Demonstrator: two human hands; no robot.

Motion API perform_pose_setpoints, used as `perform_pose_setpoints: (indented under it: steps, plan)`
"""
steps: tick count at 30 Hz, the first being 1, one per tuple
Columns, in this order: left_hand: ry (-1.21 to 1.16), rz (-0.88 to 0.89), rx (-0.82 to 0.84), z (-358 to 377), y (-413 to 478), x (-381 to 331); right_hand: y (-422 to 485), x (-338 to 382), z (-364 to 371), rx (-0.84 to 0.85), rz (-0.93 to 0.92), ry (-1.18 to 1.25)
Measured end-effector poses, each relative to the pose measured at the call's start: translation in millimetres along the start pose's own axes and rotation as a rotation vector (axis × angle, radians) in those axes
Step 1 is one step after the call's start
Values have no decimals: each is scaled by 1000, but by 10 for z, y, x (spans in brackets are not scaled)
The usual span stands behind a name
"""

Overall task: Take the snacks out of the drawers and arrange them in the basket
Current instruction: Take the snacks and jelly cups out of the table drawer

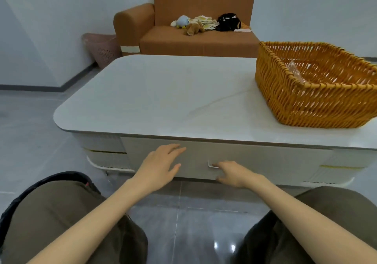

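**q:** so what are the hands doing, nearest stuff first?

**a:** Left hand [159, 168] is open, fingers straight, spread against the upper left of the drawer [265, 159] front. Right hand [232, 174] has its fingertips curled into the little drawer handle [211, 165], thumb underneath. Knees in brown trousers on either side.

**q:** and the snacks?

**a:** None showing at the drawer, its inside is hidden. Further back, the wicker basket [306, 104] sits at the right end of the white worktop [163, 100], with one clear snack packet [294, 71] inside. Way at the back, a brown sofa [183, 41] with plush toys [193, 28] and a black bag [227, 22].
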State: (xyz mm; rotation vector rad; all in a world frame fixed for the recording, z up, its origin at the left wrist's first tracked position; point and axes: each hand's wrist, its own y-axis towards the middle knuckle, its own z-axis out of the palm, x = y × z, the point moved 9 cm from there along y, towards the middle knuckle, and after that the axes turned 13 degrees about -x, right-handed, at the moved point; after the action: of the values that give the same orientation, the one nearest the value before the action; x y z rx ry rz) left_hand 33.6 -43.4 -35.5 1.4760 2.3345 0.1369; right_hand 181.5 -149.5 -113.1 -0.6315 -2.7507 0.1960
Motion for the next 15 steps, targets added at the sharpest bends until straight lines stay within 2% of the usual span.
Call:
perform_pose_setpoints:
  steps: [3,10,15]
  plan:
    - [-5,12,-29,85,-32,128,53,-106,240,47,22,-62]
    - [48,61,-50,146,85,53,55,-137,282,-35,-9,-135]
    - [110,48,-75,123,150,-5,-159,-11,256,-28,-57,-108]
